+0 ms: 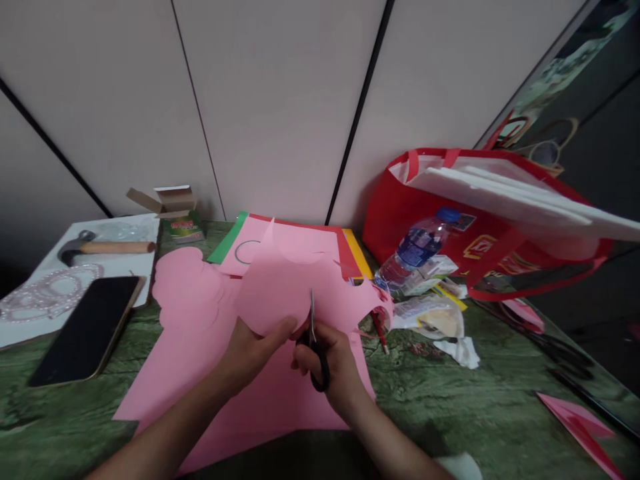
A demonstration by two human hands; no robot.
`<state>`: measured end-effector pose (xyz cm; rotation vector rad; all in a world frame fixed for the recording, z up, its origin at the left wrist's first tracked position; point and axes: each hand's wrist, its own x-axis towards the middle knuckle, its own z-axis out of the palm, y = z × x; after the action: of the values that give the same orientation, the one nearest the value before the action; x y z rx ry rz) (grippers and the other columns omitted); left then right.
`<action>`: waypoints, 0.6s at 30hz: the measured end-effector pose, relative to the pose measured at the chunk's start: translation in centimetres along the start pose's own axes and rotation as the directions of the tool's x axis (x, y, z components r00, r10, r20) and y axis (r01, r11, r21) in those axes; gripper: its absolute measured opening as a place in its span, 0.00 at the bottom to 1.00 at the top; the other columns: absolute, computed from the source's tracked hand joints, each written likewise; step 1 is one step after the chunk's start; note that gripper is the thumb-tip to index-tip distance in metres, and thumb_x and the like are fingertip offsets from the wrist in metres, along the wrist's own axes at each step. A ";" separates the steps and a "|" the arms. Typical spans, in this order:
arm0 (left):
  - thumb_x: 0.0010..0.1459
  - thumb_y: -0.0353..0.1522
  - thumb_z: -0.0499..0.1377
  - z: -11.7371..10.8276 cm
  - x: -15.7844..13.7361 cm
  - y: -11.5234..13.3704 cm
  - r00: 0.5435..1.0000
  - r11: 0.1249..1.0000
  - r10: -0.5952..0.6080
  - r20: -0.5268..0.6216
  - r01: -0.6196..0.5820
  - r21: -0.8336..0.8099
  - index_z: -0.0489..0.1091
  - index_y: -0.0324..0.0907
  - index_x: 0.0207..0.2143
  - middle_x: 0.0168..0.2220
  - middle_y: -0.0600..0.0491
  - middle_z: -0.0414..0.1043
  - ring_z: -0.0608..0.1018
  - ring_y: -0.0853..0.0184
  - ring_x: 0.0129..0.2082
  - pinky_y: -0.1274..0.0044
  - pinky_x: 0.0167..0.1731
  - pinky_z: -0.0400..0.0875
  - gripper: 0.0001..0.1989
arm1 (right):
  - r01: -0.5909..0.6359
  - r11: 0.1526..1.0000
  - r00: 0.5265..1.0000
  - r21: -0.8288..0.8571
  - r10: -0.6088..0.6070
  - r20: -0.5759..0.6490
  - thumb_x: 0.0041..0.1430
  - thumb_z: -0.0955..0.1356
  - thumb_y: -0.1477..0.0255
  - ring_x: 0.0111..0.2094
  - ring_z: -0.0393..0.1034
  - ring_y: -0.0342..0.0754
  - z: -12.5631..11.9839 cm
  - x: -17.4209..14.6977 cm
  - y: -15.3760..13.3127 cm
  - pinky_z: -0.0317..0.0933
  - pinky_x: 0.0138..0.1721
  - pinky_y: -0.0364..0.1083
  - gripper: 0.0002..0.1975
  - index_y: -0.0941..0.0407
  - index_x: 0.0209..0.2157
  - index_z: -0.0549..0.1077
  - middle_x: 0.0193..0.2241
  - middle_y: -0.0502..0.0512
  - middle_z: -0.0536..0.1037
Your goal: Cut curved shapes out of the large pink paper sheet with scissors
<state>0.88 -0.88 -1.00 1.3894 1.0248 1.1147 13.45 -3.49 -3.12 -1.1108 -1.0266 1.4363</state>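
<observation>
My left hand pinches the lower edge of a pink sheet of paper, raised over other paper. Black-handled scissors are in my right hand, fingers through the loops. Their blades point away from me and lie against the sheet, just right of my left fingertips. Curved cut-outs mark the sheet's right side. Beneath both hands lie larger pink sheets, and a pile of rounded pink cut-outs rests to the left.
Left are a phone, a hammer, bead strings and an opened small box. Coloured paper lies behind. To the right stand a tilted water bottle and a red bag; larger scissors lie at far right.
</observation>
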 end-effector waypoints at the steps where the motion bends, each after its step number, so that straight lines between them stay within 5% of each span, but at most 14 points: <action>1: 0.51 0.30 0.57 0.0 0.0 -0.1 1.000 1.000 0.005 -0.020 -0.005 0.011 0.68 0.40 0.20 0.17 0.58 0.70 0.72 0.72 0.17 0.83 0.15 0.66 0.08 | -0.006 1.000 1.000 0.003 0.006 -0.004 0.38 0.69 0.70 0.14 0.59 0.40 0.0 0.0 0.1 0.54 0.15 0.39 0.08 0.58 0.24 0.69 0.12 0.44 0.66; 18: 0.49 0.29 0.59 -0.7 0.3 -0.9 0.994 0.997 -0.007 -0.110 0.015 0.074 0.67 0.39 0.21 0.18 0.59 0.67 0.70 0.74 0.18 0.84 0.15 0.63 0.06 | -0.005 1.000 1.000 -0.001 0.005 0.001 0.39 0.68 0.71 0.13 0.59 0.39 0.0 0.0 0.0 0.53 0.14 0.38 0.06 0.57 0.23 0.69 0.11 0.43 0.66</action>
<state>0.23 -0.31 -1.83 1.3923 1.1623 1.1656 13.43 -3.45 -3.16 -1.1142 -1.0255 1.4406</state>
